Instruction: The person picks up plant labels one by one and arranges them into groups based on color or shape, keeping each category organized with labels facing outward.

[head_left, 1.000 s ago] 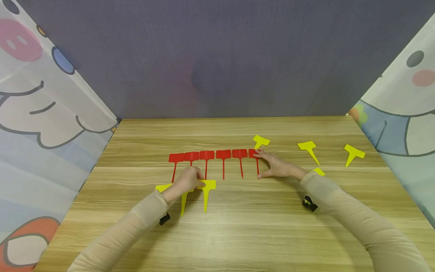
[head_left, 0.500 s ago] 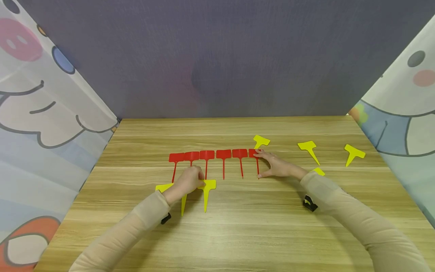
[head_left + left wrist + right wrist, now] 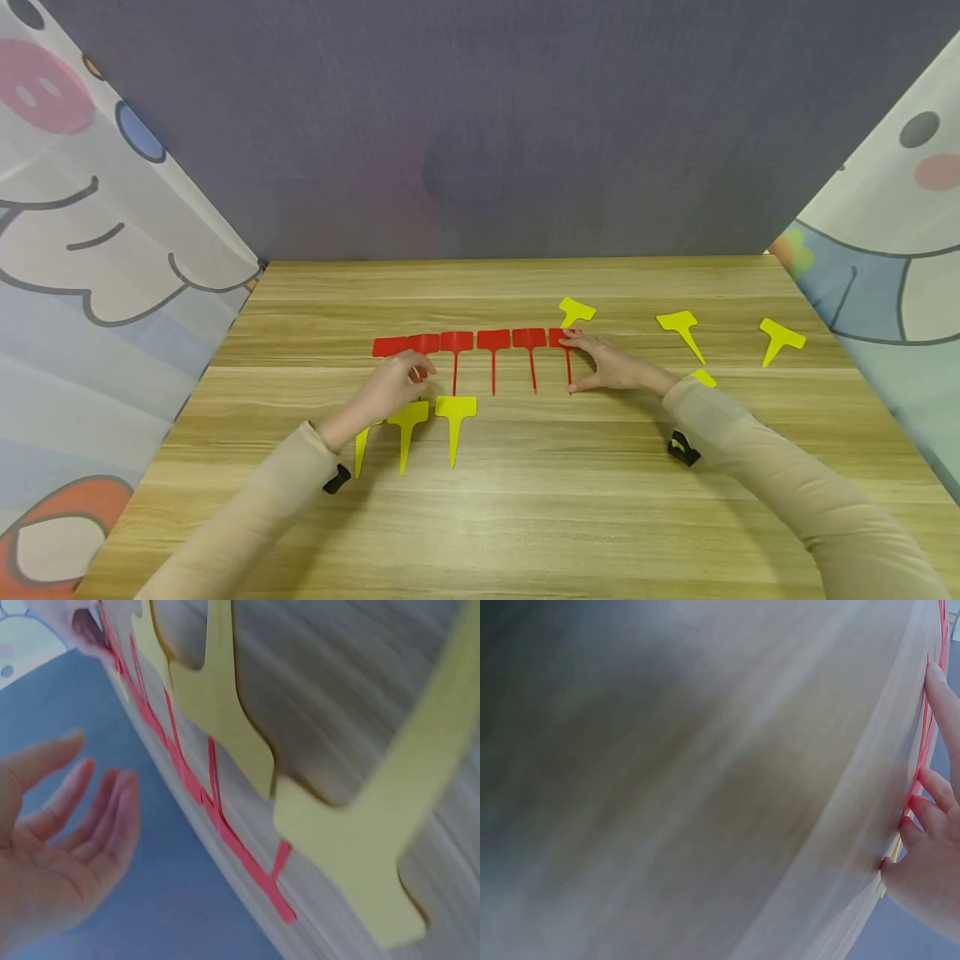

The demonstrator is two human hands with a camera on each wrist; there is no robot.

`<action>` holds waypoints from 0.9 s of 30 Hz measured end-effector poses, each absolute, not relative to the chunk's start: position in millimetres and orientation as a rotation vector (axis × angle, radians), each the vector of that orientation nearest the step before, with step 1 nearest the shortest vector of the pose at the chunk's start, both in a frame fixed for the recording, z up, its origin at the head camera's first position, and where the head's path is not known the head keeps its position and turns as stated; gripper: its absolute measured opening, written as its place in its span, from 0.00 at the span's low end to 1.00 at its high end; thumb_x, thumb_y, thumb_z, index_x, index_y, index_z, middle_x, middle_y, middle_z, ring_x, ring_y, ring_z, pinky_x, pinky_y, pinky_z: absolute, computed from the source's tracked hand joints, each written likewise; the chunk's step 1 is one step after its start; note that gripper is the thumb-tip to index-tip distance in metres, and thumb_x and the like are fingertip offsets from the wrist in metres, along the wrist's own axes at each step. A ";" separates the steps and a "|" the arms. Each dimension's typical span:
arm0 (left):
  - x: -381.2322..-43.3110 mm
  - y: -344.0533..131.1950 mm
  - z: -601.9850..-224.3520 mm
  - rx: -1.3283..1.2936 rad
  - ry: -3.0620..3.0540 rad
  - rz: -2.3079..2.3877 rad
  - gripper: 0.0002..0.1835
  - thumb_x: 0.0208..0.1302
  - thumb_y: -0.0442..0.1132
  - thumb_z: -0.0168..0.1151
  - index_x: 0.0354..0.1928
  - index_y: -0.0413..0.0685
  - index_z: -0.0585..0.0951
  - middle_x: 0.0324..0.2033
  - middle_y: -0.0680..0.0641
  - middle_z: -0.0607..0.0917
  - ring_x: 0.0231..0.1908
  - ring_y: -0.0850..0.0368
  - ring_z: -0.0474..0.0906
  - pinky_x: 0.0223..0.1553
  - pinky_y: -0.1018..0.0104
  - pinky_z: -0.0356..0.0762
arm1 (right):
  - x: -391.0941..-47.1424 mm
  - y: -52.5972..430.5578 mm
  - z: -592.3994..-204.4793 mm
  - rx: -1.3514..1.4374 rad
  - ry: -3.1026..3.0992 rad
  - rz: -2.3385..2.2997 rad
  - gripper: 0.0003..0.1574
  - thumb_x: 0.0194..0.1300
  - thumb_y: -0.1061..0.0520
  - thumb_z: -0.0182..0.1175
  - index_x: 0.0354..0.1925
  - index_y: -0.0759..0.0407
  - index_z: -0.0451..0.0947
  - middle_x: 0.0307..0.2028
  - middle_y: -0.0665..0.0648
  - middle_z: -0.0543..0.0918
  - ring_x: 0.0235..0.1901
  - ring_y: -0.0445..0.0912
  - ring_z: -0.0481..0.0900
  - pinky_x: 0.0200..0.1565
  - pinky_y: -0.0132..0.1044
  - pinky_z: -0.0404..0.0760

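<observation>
My left hand [image 3: 388, 388] hovers over the left part of a row of red T-shaped plant labels [image 3: 493, 340]. In the left wrist view its relaxed fingers hold nothing. Three yellow T-shaped plant labels lie in a row below: a right one [image 3: 455, 407], a middle one [image 3: 408, 413] and a left one [image 3: 362, 450], partly hidden by that hand. At the row's right end, my right hand [image 3: 611, 367] rests spread, fingertips on the head of the last red plant label [image 3: 556, 338] and thumb near its stem tip. The right wrist view shows these fingers [image 3: 934, 814] on the red edge.
Another yellow plant label [image 3: 577, 312] lies just behind the right hand. Farther right lie two more, a slanted one [image 3: 678, 323] and an outer one [image 3: 782, 338]. One yellow label [image 3: 703, 378] is mostly under the right sleeve. A grey panel [image 3: 510, 133] rises behind the wooden table [image 3: 570, 517].
My left hand has let go of the right yellow plant label and moved up and to the left, uncovering the middle yellow one. My right hand has stayed in place.
</observation>
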State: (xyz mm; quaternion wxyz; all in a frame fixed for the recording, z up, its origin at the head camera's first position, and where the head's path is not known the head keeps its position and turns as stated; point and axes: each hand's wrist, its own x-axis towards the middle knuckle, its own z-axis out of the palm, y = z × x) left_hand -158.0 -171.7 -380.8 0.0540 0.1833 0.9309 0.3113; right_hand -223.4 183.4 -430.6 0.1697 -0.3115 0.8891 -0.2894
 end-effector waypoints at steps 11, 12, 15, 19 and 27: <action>-146.6 -196.6 -373.8 0.667 2.743 0.924 0.11 0.54 0.34 0.61 0.40 0.36 0.78 0.37 0.44 0.79 0.36 0.52 0.74 0.37 0.62 0.75 | -222.5 183.3 -429.7 -0.886 2.534 -0.814 0.53 0.47 0.46 0.67 0.63 0.66 0.55 0.66 0.66 0.49 0.64 0.62 0.43 0.60 0.61 0.46; -145.0 -199.0 -373.4 0.668 2.741 0.919 0.12 0.54 0.35 0.61 0.40 0.36 0.78 0.38 0.44 0.78 0.36 0.51 0.74 0.37 0.60 0.75 | -222.3 183.1 -429.6 -0.883 2.532 -0.813 0.53 0.47 0.46 0.67 0.63 0.66 0.55 0.66 0.66 0.49 0.64 0.61 0.42 0.60 0.61 0.46; -141.2 -206.0 -372.7 0.657 2.754 0.899 0.14 0.54 0.37 0.62 0.42 0.37 0.78 0.38 0.44 0.78 0.38 0.50 0.74 0.38 0.57 0.74 | -221.8 182.5 -429.0 -0.874 2.530 -0.812 0.52 0.47 0.46 0.67 0.63 0.66 0.55 0.66 0.66 0.49 0.65 0.61 0.42 0.60 0.61 0.47; -137.4 -216.4 -372.9 0.677 2.791 0.883 0.16 0.53 0.38 0.64 0.43 0.38 0.77 0.39 0.44 0.78 0.40 0.48 0.74 0.40 0.56 0.74 | -221.6 182.3 -429.1 -0.868 2.530 -0.814 0.53 0.47 0.46 0.67 0.63 0.66 0.55 0.66 0.66 0.49 0.64 0.62 0.43 0.59 0.61 0.47; -124.8 -234.3 -373.9 0.724 2.815 0.863 0.18 0.52 0.37 0.64 0.45 0.38 0.76 0.45 0.44 0.76 0.44 0.46 0.73 0.43 0.53 0.74 | -221.6 181.7 -429.2 -0.865 2.535 -0.810 0.52 0.47 0.46 0.67 0.63 0.66 0.55 0.66 0.65 0.49 0.65 0.61 0.42 0.60 0.60 0.46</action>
